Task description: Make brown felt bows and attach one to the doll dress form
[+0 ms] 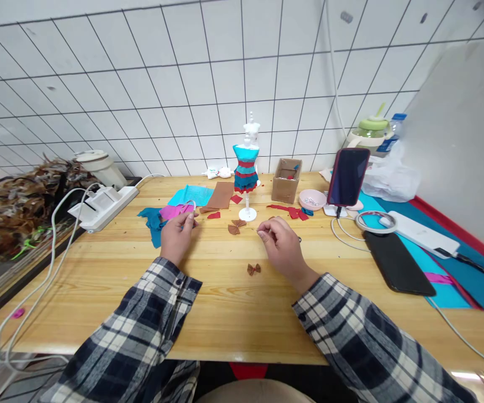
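Carefully pinches what looks like a thin, whitish loop (191, 204) between thumb and forefinger of the left hand (175, 239) in the head view, just beside the pink cloth (170, 212) and teal cloth (153, 223). Presses thumb and forefinger of the right hand (286, 247) together, with the other fingers curled in; too small to tell whether pinching anything. Has a brown bow (254, 270) with a red middle on the wooden table (225, 322), between the hands and nearer, apart from both. Farther off, has brown folded pieces (236, 226) near the foot of a white stand (248, 214), bearing a small blue-and-red dress (245, 168). To the far right of that, has a cardboard box (283, 188), a pink bowl (313, 206) and red scraps (295, 213). Probably best to grip the loop lightly at the rim, so as not to bend or crush so slight a thing. Better to steady both wrists low over the tabletop and move the fingertips slowly. Also wise to lift the plaid cuffs (183, 285) well clear of the bow, likely light enough to drag.
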`<state>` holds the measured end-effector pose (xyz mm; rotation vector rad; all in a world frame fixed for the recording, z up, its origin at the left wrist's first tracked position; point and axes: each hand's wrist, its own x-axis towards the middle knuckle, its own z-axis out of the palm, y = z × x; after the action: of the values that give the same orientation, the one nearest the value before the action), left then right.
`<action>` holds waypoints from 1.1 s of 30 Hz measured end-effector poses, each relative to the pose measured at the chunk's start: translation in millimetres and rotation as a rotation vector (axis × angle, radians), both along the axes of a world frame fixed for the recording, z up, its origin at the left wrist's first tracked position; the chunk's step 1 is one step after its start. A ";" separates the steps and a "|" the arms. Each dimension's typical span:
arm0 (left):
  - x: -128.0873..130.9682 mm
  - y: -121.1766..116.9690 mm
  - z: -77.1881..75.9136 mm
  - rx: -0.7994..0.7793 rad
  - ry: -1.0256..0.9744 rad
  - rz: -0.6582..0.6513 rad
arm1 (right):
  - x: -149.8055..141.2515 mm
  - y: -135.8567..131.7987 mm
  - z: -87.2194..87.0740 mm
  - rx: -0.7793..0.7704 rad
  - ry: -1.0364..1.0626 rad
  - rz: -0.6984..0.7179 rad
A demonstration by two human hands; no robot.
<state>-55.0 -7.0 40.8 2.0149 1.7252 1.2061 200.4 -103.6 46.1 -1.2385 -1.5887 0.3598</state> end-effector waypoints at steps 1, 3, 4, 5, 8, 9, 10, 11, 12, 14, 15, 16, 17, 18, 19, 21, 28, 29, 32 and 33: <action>-6.2 3.9 -1.1 -0.020 0.094 -0.021 | 0.6 3.3 -3.1 -0.072 0.048 0.011; -10.8 7.5 -4.3 -0.034 0.256 -0.056 | 0.6 9.9 -10.2 -0.262 0.187 0.036; -10.1 7.6 -6.0 -0.043 0.307 -0.064 | 0.2 12.6 -13.3 -0.350 0.260 0.055; -8.3 6.9 -7.5 -0.065 0.336 -0.066 | -0.2 14.7 -15.6 -0.417 0.324 0.073; -3.5 3.0 -8.8 -0.177 0.329 -0.032 | -0.8 16.8 -17.4 -0.499 0.418 0.117; -3.2 1.8 -8.1 -0.205 0.317 -0.007 | -0.9 16.5 -16.8 -0.502 0.418 0.122; -3.5 0.9 -7.0 -0.213 0.316 0.015 | -0.9 16.1 -16.0 -0.503 0.407 0.126; -3.9 0.2 -5.6 -0.193 0.327 0.036 | -1.0 15.5 -15.1 -0.501 0.389 0.133; -3.9 -0.4 -4.0 -0.146 0.350 0.053 | -1.2 15.0 -14.4 -0.498 0.368 0.142; -0.8 -2.2 -1.2 -0.013 0.405 0.071 | -1.9 14.2 -13.4 -0.495 0.330 0.166; 3.0 -4.1 -0.3 0.048 0.419 0.059 | -2.3 13.9 -13.2 -0.498 0.317 0.180; 8.5 -6.9 0.3 0.087 0.413 0.030 | -2.7 13.6 -13.1 -0.503 0.305 0.190; 15.6 -10.7 0.6 0.091 0.382 -0.028 | -3.1 13.4 -13.1 -0.506 0.292 0.196; 23.8 -15.5 0.6 0.061 0.330 -0.118 | -3.4 13.2 -13.2 -0.503 0.278 0.195; 32.8 -21.1 0.6 0.014 0.269 -0.227 | -3.6 13.0 -13.3 -0.495 0.263 0.191; 50.3 -33.3 0.9 -0.061 0.168 -0.408 | -3.9 12.7 -13.8 -0.473 0.232 0.173; 74.1 -55.2 4.1 -0.091 0.120 -0.579 | -3.0 13.4 -17.5 -0.448 0.186 0.151; 73.9 -55.2 4.0 -0.086 0.120 -0.576 | -3.0 13.6 -17.7 -0.444 0.173 0.144; 73.0 -54.6 3.9 -0.073 0.111 -0.599 | -3.8 13.2 -17.5 -0.435 0.148 0.124; 72.8 -54.7 4.2 -0.067 0.103 -0.611 | -4.3 12.9 -17.2 -0.437 0.147 0.121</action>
<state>17.8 -61.7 45.0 2.3390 1.0286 0.8357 196.1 -90.7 29.0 -1.4058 -1.5066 0.8919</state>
